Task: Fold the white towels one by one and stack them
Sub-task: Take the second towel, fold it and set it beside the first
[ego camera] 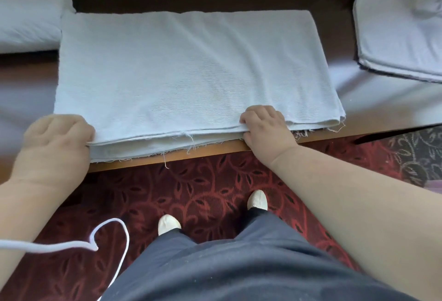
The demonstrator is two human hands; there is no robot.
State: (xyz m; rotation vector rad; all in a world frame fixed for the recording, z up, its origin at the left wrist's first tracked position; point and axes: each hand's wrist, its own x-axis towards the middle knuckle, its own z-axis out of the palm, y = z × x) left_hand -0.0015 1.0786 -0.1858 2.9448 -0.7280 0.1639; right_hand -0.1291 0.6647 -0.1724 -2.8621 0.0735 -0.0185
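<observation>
Both hands are on the near edge of the white towel (191, 73), which lies spread in layers across the middle of the table (215, 148), its near edge at the table's near lip. Left hand (57, 142) has fingers curled, pinching the near-left corner of the upper layers. Right hand (265, 128) has fingers curled over the top and thumb tucked under the edge, gripping a little in from the near-right corner

Judgement: mid-fold, edges getting aligned before the next fold. To do it well:
- right grip sits inboard, so shift it out to the corner or that corner will sag
- grab all the layers, since the frayed edges are staggered
- lift both corners together, keep tension, carry to the far edge, then smooth flat

Folded stack (401, 37) sits far right, well apart; pillow-like roll (28, 13) far left
</observation>
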